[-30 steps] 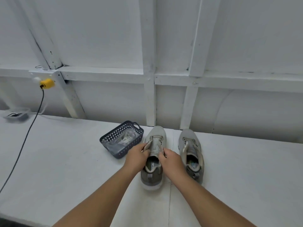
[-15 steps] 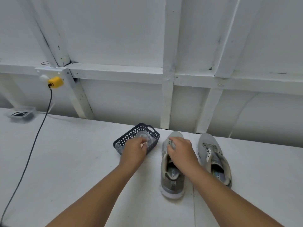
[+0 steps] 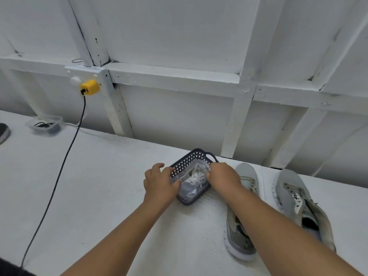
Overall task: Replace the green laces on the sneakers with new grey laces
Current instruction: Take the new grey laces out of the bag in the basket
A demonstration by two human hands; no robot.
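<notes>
Both my hands are at the small dark perforated basket (image 3: pixel 191 158), so I judge I am at the step of fetching the new grey laces. My left hand (image 3: pixel 159 185) grips the near-left side of the clear plastic bag (image 3: pixel 192 183) that lies in the basket, thumb pressed onto the plastic, the other fingers loosely curled over the basket's left rim. My right hand (image 3: pixel 224 178) comes in from the other side with its fingers curled down onto the bag's far-right end; they seem to pinch the plastic, though the tips are hidden under my knuckles, so I cannot be sure how firm that hold is.

Inside the bag, between my two hands, I can make out a pale tangle that I take to be the laces (image 3: pixel 196 176); through the shiny plastic their colour reads whitish-grey at best.

The two grey sneakers (image 3: pixel 292 198) stand just to the right of my right hand, toes pointing away from me. My right forearm covers much of the nearer one (image 3: pixel 246 176). The eyelets I can see look bare, so the old green laces appear to be out already; I see nothing green anywhere.

Next, I expect, the bag must be lifted or opened and one lace drawn free without snagging the tangle, then carried right to the nearer sneaker.
</notes>
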